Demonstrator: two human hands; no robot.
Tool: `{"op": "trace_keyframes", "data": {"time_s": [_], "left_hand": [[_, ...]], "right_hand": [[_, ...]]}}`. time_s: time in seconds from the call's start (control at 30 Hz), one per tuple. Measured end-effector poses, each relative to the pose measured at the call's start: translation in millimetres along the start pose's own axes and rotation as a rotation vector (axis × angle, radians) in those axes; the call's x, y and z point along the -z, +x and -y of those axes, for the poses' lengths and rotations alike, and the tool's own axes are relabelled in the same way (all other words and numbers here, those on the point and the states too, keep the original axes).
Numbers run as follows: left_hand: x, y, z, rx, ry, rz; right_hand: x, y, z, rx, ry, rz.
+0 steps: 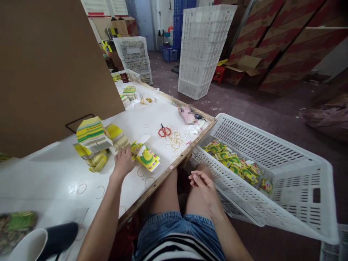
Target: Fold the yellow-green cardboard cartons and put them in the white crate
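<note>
On the white table, my left hand (124, 159) has its fingers bent against the near end of a stack of flat yellow cartons (117, 137). A larger bundle of flat cartons (92, 133), yellow and green striped at the edges, lies just left of it. Right of that hand is a yellow-green printed carton (148, 156) with a white flap raised. My right hand (202, 183) hovers over my lap, palm partly up, fingers loosely bent with nothing visible in them. It is close to the white plastic crate (296, 181), which contains several small yellow-green packs (233, 163).
Red-handled scissors (164, 131) lie beside scattered rubber bands (176, 139). A wooden strip (163, 175) edges the table. A dark blue and white cup (46, 243) is at lower left. Tall stacked white crates (205, 50) stand on the floor; a large cardboard panel (54, 61) blocks the left.
</note>
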State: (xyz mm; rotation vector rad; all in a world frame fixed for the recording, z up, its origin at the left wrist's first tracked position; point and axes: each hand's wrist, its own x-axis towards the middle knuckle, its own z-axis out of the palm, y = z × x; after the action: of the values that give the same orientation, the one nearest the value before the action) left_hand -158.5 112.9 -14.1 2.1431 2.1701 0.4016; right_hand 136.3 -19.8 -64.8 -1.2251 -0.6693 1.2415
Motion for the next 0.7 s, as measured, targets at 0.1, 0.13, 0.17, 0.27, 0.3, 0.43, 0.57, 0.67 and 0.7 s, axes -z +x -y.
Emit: {"op": "trace_keyframes", "data": {"time_s": [0.1, 0.13, 0.17, 0.27, 0.3, 0.43, 0.57, 0.67, 0.7], "left_hand": [[-4.0, 6, 10, 0.011, 0.024, 0.038], [-4.2, 6, 11, 0.017, 0.028, 0.031], [-3.2, 4, 12, 0.027, 0.032, 0.016], [4.7, -8, 5, 0.061, 0.04, -0.072], [7.5, -15, 0, 0.052, 0.037, -0.106], [7.5, -46, -27, -0.171, -0.05, -0.131], [-4.7, -62, -40, -0.349, -0.15, -0.026], [-6.0, -62, -34, -0.401, -0.191, 0.03], [-4.5, -61, -31, -0.41, -0.198, 0.041]], "right_hand": [[-4, -3, 1, -0.008, -0.021, 0.045], [-5, -5, 1, -0.007, -0.028, 0.05], [-6, -6, 2, -0.008, -0.031, 0.052], [-9, -9, 4, -0.014, -0.039, 0.063], [-9, -9, 4, -0.014, -0.044, 0.065], [-16, -10, 3, -0.004, -0.044, 0.061], [-25, -12, 5, -0.009, 0.002, 0.1], [-29, -14, 7, -0.021, 0.006, 0.116], [-30, -14, 7, -0.022, 0.004, 0.116]]}}
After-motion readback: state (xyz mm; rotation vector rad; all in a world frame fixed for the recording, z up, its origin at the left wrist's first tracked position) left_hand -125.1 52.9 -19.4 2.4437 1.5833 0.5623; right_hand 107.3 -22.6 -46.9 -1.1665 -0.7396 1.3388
